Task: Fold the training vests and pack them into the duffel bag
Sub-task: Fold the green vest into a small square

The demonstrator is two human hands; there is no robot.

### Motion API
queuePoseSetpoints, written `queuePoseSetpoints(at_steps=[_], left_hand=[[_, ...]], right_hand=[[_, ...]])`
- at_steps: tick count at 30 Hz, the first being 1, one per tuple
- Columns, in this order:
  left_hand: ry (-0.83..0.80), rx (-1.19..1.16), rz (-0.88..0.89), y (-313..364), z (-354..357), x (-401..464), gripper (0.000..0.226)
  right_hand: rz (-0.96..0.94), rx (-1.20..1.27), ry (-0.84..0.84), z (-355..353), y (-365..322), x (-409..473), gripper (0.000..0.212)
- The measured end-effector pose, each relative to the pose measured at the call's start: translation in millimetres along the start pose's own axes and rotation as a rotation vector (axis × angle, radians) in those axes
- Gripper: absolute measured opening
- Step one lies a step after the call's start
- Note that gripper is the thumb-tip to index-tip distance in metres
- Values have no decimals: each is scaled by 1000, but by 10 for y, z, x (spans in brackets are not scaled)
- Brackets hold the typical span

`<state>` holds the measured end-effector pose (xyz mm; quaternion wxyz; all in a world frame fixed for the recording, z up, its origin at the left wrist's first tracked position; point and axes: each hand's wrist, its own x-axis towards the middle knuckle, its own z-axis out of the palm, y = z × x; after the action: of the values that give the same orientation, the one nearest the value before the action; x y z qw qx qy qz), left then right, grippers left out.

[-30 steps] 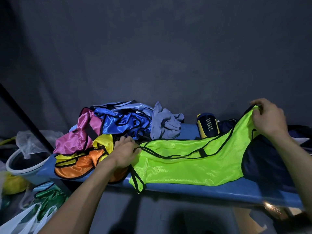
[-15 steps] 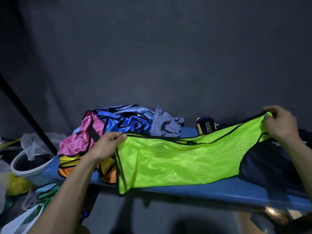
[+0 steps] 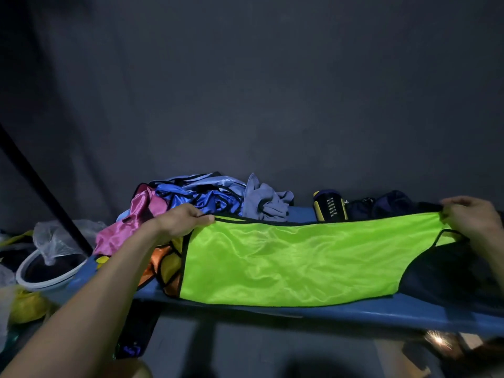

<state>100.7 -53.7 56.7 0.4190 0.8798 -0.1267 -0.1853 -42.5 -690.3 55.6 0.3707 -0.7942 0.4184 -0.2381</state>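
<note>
Neon-green satin training vest with black trim (image 3: 286,257) is stretched flat between both hands, draped over the blue bench (image 3: 354,312) front edge. Left hand (image 3: 181,222) pinches its 9 o'clock corner; right hand (image 3: 471,216) pinches the 3 o'clock strap end. Judged: first fold not yet made. Pile of crumpled glossy vests, pink, blue, orange, yellow (image 3: 174,214), sits unfolded at 10 o'clock. Dark navy duffel bag (image 3: 450,271) lies at 3 o'clock, partly under the vest; nothing visibly packed. Fabric is thin, slippery, wrinkled.

perhaps storeroom, dark backdrop (image 3: 245,91), bucket (image 3: 41,274)
</note>
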Motion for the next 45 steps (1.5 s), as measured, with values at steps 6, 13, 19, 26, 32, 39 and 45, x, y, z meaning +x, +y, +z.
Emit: queuePoseSetpoints(at_steps=[6,13,19,26,32,39,45], left_hand=[[-46,299,-90,178,659,289,45],[10,402,78,92,1151,409,28],[158,756,149,184,1244,299,28],[271,845,450,243,1593,-108,42],[-56,831,329,7,1825,-24,72],[75,884,436,317,1949,5,71],[-88,839,410,362,2234,237,63]], right_hand=[[-40,-150,122,-476,209,204,42],[-182,-227,150,-829,-638,-733,30],[-305,-170,108,-902,-1002,-1022,17],[-439,-122,34,-784,-1527,-1416,14],[-507,-227,66,-697,-1735,-1516,23],[-518,-308,67,-662,-1766,-1560,24],[-516,-341,82,-662,-1817,-1528,28]])
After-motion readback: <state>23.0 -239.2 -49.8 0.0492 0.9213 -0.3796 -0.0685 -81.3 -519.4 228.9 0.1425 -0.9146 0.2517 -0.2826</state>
